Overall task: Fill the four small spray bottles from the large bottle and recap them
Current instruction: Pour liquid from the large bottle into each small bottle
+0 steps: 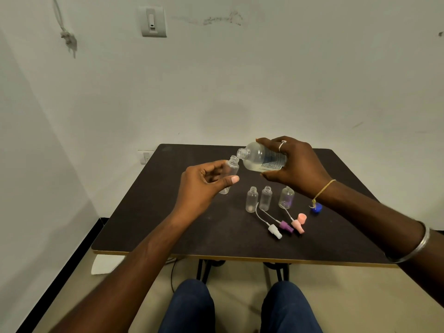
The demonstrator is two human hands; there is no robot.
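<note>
The left hand holds a small spray bottle above the worktop. Its fingers curl round the body, and the open neck tips toward 1 o'clock. At its 2 o'clock the right hand grips the large bottle, uncapped mouth pointing to 9 o'clock, just above the small neck. Three open bottles stand at 5 o'clock of the held one. Spray heads lie at their 6 o'clock and a blue cap at their 3 o'clock.

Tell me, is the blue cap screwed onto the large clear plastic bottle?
No, the bottle has a bare threaded neck; the round blue cap lies on the dark table.
</note>
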